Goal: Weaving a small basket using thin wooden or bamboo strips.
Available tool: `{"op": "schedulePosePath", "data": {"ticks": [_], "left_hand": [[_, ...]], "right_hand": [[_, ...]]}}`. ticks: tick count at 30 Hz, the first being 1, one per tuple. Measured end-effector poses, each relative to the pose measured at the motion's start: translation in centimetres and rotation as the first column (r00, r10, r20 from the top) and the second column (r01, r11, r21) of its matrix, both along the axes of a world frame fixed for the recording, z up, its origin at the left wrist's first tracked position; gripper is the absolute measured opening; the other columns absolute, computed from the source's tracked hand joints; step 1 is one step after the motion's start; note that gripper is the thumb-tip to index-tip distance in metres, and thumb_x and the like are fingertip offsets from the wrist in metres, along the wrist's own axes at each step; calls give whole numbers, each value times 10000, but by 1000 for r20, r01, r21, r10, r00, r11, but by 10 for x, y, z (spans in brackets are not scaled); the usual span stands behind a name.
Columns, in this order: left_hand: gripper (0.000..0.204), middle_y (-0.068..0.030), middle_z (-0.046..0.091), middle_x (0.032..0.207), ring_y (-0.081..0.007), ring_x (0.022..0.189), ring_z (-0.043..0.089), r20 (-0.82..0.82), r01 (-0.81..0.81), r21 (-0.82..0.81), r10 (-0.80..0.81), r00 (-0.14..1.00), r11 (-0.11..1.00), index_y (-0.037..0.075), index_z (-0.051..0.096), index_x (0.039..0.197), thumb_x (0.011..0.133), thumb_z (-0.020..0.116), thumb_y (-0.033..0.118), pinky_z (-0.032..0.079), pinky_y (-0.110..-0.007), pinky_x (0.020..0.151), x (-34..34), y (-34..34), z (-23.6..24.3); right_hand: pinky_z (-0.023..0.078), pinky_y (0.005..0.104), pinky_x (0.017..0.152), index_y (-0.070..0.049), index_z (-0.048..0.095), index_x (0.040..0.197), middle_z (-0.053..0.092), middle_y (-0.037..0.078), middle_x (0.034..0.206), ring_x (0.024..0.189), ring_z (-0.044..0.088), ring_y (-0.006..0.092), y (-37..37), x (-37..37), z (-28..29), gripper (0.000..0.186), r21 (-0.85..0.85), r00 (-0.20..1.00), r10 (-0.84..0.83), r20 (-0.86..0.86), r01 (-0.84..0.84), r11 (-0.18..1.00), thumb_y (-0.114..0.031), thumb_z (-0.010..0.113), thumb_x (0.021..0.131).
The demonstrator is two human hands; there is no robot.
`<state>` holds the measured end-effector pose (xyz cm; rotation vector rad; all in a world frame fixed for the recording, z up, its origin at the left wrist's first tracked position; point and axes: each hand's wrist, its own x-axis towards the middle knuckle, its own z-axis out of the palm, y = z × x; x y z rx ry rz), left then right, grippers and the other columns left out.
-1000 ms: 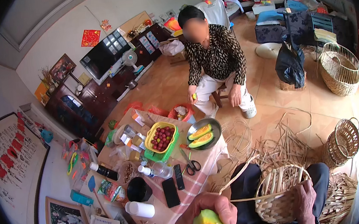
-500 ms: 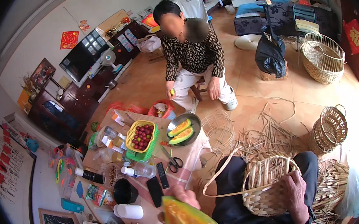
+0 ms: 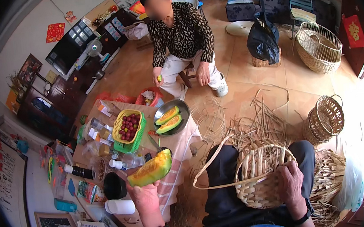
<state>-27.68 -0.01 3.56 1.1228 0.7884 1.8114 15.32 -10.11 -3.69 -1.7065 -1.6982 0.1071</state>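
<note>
In my left hand [image 3: 146, 200] is a melon slice [image 3: 151, 169] with orange flesh and green rind, raised over the near edge of the table; its top looks bitten into. My fingers close round it from below. A small handled basket [image 3: 256, 190], woven of pale flat strips, rests tilted on my lap. My right hand [image 3: 290, 179] grips its right rim. From the basket a long pale strip [image 3: 200, 173] loops out to the left. On the table, a metal plate [image 3: 185, 108] carries two more melon slices [image 3: 169, 124].
A yellow basket [image 3: 116, 130] of dark red fruit, a clear bottle [image 3: 129, 161] and a white cup [image 3: 121, 206] crowd the table [image 3: 171, 176]. Loose strips [image 3: 258, 119] litter the floor by my knees. Finished-looking baskets [image 3: 327, 120] stand right. Someone [image 3: 180, 34] sits opposite, holding something green.
My left hand has lifted the melon slice up and left from low in front of me, turning it. My right hand keeps its grip on the basket. The view has shifted slightly.
</note>
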Motion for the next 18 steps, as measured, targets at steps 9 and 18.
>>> {"op": "schedulePosePath", "data": {"ticks": [9,18], "left_hand": [[286,-134,764,1177,-222,965,775,-74,-36,-106,29,997,994,-5,622,1332,1098,683,150,611,-329,886,0,62,-45],[243,-90,780,1116,-136,979,749,-370,-125,-304,4,929,944,-4,668,1255,1095,708,175,591,-289,913,-1,142,-100]], "right_hand": [[519,471,715,-76,694,1033,602,122,1001,865,645,355,0,1,-2,144,26,1000,0,1,0,1000,-50,670,893],[521,460,709,-77,707,1012,601,117,980,859,648,346,0,-2,-1,129,3,1000,-23,14,23,1000,-46,683,889]]}}
